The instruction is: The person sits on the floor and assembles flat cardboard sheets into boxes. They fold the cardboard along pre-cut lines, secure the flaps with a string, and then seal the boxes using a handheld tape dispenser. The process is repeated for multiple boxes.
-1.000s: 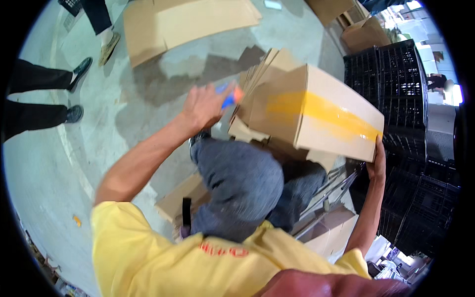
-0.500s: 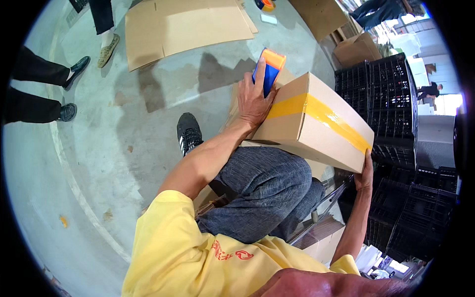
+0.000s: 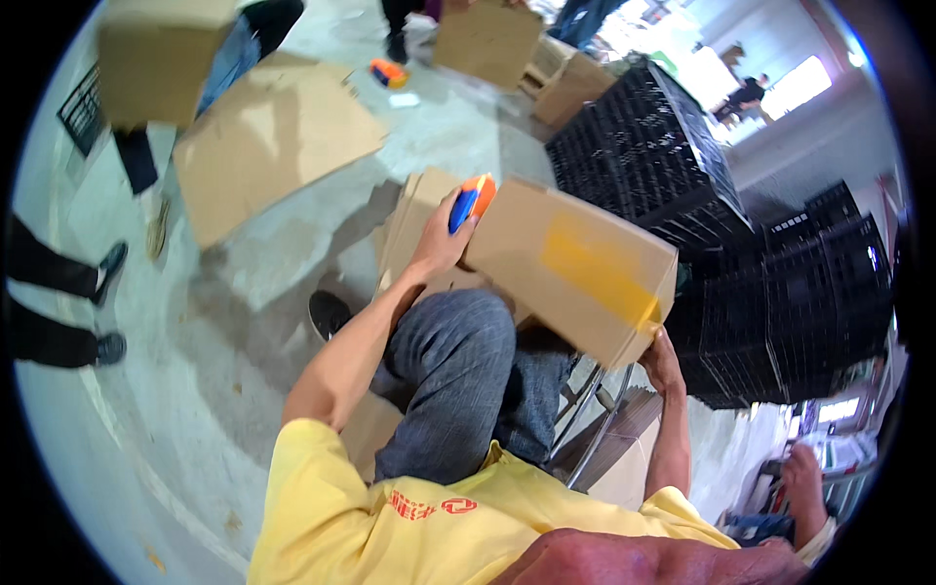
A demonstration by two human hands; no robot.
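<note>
A brown cardboard box [image 3: 526, 224] lies tilted in front of my knees, with a strip of yellow tape [image 3: 597, 261] along its upper face to the right end. My left hand [image 3: 444, 239] grips a blue and orange tape dispenser [image 3: 472, 203] at the box's left end. At the right end, my right hand [image 3: 663, 363] holds the lower corner, its thumb by the tape's end; the fingers behind are partly hidden. Flat cardboard pieces [image 3: 398, 229] lie under and beside the box.
Stacked black plastic crates [image 3: 639, 156] stand close on the right. A large flat cardboard sheet [image 3: 283, 136] lies on the floor ahead. Farther off is another orange and blue dispenser [image 3: 389, 73]. People's legs [image 3: 58, 331] are at the left; one person holds a cardboard box [image 3: 161, 68].
The box has turned, bringing a broad face with a tape strip into view. Both hands have moved with it, still holding the dispenser and the box. The whole view has shifted.
</note>
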